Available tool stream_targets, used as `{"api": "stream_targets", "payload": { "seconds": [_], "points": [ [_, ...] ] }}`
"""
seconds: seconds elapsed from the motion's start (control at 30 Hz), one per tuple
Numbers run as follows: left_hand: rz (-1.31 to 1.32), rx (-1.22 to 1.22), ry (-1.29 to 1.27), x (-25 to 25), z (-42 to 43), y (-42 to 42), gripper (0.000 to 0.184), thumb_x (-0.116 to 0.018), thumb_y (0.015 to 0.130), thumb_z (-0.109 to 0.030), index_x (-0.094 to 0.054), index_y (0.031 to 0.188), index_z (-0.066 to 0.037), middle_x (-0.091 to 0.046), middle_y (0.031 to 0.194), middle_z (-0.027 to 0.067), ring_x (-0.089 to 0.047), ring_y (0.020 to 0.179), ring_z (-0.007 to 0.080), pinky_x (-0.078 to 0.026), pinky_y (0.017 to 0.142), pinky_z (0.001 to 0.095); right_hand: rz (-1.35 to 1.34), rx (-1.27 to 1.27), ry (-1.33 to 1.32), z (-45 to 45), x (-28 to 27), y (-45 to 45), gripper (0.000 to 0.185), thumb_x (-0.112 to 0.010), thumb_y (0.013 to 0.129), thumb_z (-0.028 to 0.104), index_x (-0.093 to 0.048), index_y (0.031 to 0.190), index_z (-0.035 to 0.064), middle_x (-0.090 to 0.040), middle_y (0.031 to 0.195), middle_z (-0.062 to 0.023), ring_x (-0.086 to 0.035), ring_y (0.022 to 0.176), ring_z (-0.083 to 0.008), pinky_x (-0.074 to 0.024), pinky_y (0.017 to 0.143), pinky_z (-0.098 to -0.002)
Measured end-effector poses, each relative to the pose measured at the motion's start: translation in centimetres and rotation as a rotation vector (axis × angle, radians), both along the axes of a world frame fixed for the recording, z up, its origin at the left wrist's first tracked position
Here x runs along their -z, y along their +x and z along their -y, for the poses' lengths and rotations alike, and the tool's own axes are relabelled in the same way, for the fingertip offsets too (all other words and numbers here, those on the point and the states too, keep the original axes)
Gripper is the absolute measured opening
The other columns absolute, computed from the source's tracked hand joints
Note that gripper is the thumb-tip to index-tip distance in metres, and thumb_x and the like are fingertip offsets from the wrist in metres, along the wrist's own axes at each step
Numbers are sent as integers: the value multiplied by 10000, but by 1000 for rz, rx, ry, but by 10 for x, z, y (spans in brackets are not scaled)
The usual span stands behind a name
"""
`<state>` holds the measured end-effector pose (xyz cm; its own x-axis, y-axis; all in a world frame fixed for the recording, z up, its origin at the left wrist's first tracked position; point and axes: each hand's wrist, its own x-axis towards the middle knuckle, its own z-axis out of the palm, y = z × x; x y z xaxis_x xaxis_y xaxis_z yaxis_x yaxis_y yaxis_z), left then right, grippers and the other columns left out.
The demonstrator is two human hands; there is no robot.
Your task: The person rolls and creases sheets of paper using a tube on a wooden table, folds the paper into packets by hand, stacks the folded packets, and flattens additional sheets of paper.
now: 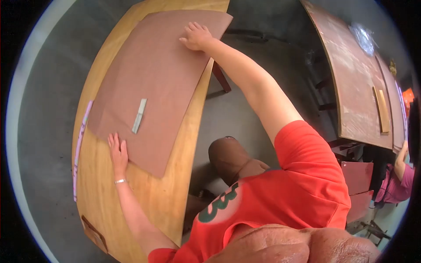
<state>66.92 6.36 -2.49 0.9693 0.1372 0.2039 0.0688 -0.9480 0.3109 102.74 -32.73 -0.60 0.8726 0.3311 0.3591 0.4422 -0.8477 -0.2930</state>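
Observation:
A large brown sheet lies on the wooden table, askew to its edges. My right hand rests on the sheet near its far corner, fingers spread and palm down. At the sheet's near left edge, my left hand lies with fingers stretched out, its fingertips at the border. A bracelet circles my left wrist. Between my hands, closer to the left one, a narrow pale grey-green bar sits on the sheet; its kind cannot be made out. Neither hand holds anything.
A patterned purple strip runs along the table's left edge, with a brown object at the corner. Across the floor stands another table bearing clear plastic and a yellowish bar. A person in a purple top is beside it.

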Motion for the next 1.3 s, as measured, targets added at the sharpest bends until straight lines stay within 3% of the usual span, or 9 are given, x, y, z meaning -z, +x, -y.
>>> {"api": "stream_targets", "payload": {
  "seconds": [0.47, 0.63, 0.67, 0.8, 0.87, 0.9, 0.97, 1.1, 1.3],
  "points": [
    [-64, -75, 44, 1, 0, 0, 524, -425, 980, -287, -363, 1416, -2, -240, 1517, 224, -192, 1422, 343, -160, 1153, 389, -104, 70, -121, 13, 8, 10, 670, -414, 910, 524, -423, 1386, 53, -383, 1442, -132, -292, 1368, -270, -224, 1104, -451],
    [-51, -84, 122, -10, 14, -6, 493, -419, 983, -278, -402, 1391, -1, -291, 1490, 231, -237, 1402, 354, -193, 1145, 397, -132, 82, -121, 8, 5, 12, 525, -452, 892, 459, -538, 1307, 149, -417, 1434, -128, -400, 1314, -309, -336, 1064, -472],
    [-30, -73, 143, -7, 12, -5, 486, -416, 984, -273, -408, 1387, -1, -304, 1483, 234, -247, 1398, 355, -199, 1143, 396, -229, 58, 16, 11, -30, -21, 519, -484, 923, 407, -506, 1289, 40, -452, 1371, -181, -417, 1286, -339, -347, 1055, -449],
    [114, -50, 61, 6, 8, -4, 463, -435, 972, -272, -456, 1355, -13, -347, 1453, 247, -285, 1366, 401, -226, 1126, 423, -101, -456, 296, 24, 4, 2, 564, -435, 935, 451, -465, 1335, 54, -404, 1416, -175, -343, 1335, -341, -260, 1095, -494],
    [174, -43, 59, 12, 5, -5, 451, -427, 974, -269, -469, 1347, -19, -356, 1447, 246, -296, 1359, 403, -240, 1119, 426, 131, -19, -14, 1, 5, 3, 562, -453, 935, 447, -463, 1335, 53, -374, 1443, -181, -321, 1348, -344, -226, 1112, -490],
    [187, -41, 58, 12, 6, -4, 445, -405, 983, -263, -470, 1347, -16, -353, 1454, 235, -292, 1365, 388, -233, 1123, 415, 79, -117, -106, -5, -3, -1, 601, -494, 927, 443, -400, 1382, 62, -224, 1530, -170, -184, 1419, -317, -183, 1131, -497],
    [202, -46, 54, 13, 8, -5, 439, -383, 992, -256, -470, 1348, -13, -350, 1461, 223, -288, 1372, 372, -226, 1128, 403, 99, -412, 170, -36, -3, -32, 423, -573, 880, 352, -591, 1227, 111, -530, 1339, -94, -517, 1206, -305, -415, 1014, -409],
    [233, -52, 65, 14, 10, -5, 438, -384, 991, -267, -480, 1345, -29, -363, 1451, 228, -307, 1357, 382, -252, 1113, 408, -1, -969, 130, -93, -18, -123, 356, -638, 855, 225, -613, 1184, 91, -544, 1310, -93, -509, 1183, -300, -434, 973, -396],
    [276, -50, 28, 17, 8, -5, 452, -414, 978, -315, -496, 1331, -45, -383, 1431, 231, -306, 1352, 390, -252, 1108, 431, 63, -1179, -120, -147, -27, -168, 330, -640, 854, 215, -618, 1159, 91, -568, 1201, -97, -505, 1120, -304, -412, 976, -387]
  ]
}}
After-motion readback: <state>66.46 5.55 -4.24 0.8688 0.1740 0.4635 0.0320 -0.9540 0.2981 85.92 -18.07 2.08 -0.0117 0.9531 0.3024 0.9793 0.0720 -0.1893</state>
